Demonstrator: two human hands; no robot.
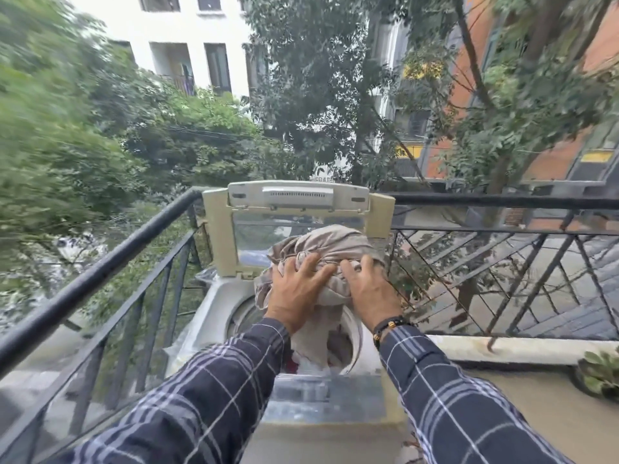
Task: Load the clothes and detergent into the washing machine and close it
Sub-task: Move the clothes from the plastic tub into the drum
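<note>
Sleeves (214,380) in dark plaid come first, stretched over the near edge of the washing machine (214,296), with a beaded bracelet (390,324) on the right wrist. Above the machine's round drum opening (357,331) the left hand (296,291) and the right hand (371,291) both clutch a bundle of clothes (321,242), fingers spread and bent into the beige cloth. The bundle sits high over the opening, its lower end trailing down inside, where something red and white lies (too blurred to name). Behind the bundle the machine's lid (294,195) stands raised, blocking the view straight back. A black metal railing (100,262) runs close along the machine's left side and carries on behind it to the right, hemming it into the corner. Right of the machine, past a low ledge (502,346), sits a leafy potted plant (601,373). Beyond the machine and railing, trees (318,78) screen a white building (187,31) and an orange-red one (552,162).
</note>
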